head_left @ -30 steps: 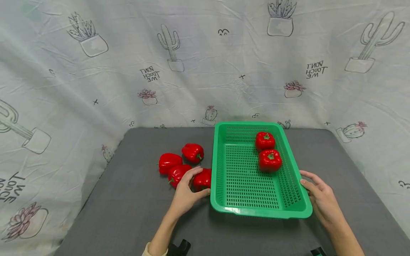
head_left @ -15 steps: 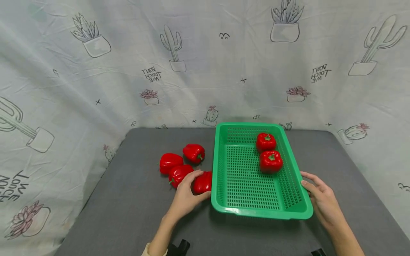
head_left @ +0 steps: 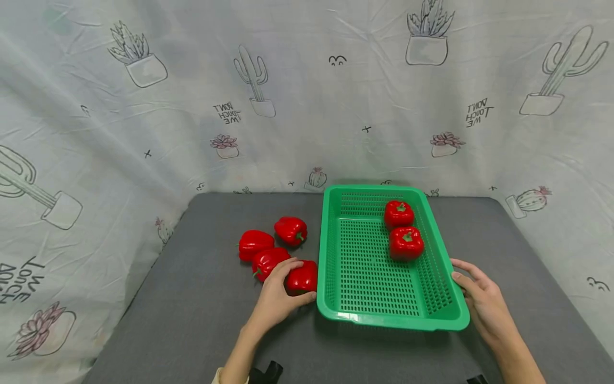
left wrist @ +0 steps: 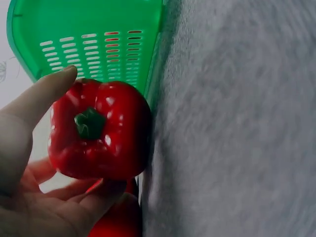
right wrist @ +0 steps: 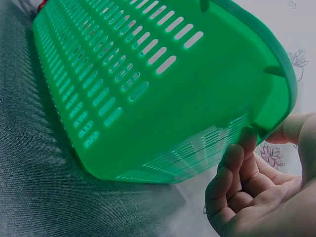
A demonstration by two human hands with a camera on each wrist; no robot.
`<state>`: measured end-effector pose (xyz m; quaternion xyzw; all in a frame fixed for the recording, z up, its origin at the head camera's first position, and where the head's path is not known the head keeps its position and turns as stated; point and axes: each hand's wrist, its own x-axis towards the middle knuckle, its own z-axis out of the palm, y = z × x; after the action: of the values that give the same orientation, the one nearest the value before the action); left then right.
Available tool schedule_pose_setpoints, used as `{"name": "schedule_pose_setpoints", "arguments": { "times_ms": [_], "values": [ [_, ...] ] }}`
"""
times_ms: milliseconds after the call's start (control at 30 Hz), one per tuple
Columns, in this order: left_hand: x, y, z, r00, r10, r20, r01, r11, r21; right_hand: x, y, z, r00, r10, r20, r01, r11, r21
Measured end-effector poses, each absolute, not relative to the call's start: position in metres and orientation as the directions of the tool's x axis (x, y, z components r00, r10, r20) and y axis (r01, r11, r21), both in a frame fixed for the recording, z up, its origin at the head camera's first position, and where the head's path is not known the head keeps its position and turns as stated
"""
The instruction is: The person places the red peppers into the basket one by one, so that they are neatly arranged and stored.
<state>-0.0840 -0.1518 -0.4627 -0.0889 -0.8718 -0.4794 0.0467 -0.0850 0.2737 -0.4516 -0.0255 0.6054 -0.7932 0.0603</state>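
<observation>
My left hand [head_left: 280, 296] is around a red bell pepper [head_left: 303, 277] just left of the green basket [head_left: 390, 320]. In the left wrist view, this bell pepper [left wrist: 101, 131] shows its green stem, with the thumb along one side and the fingers bent at the other. The thumb tip reaches close to the basket's left rim. At the basket's right side, my right hand [head_left: 484, 298] pinches the rim; the right wrist view has thumb and fingers of that hand [right wrist: 252, 182] at the rim's corner. Two red bell peppers [head_left: 406, 244] sit inside along the right wall.
Three more red bell peppers [head_left: 256, 245] lie on the grey tabletop [head_left: 192, 298] beyond and left of my left hand. A pale curtain with cactus drawings [head_left: 307, 96] hangs behind the table and at both sides.
The bell pepper at my left hand has turned and shifted slightly toward me, showing more of itself between thumb and fingers. My right hand stays at the basket's rim; the basket barely shifts in view.
</observation>
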Motion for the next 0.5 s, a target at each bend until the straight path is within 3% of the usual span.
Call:
{"name": "schedule_pose_setpoints", "arguments": {
  "times_ms": [167, 500],
  "values": [
    [-0.0852, -0.1482, -0.4646, -0.981, 0.088, 0.173, 0.193, 0.536, 0.822, -0.0854, 0.2745, -0.4520, -0.992, -0.126, -0.026, 0.059, -0.261, -0.963],
    [-0.0828, -0.1495, -0.4623, -0.996, 0.060, 0.067, 0.089, 0.565, 0.820, -0.0851, 0.2738, -0.4520, -0.992, -0.118, -0.040, 0.069, -0.250, -0.966]
  ]
}}
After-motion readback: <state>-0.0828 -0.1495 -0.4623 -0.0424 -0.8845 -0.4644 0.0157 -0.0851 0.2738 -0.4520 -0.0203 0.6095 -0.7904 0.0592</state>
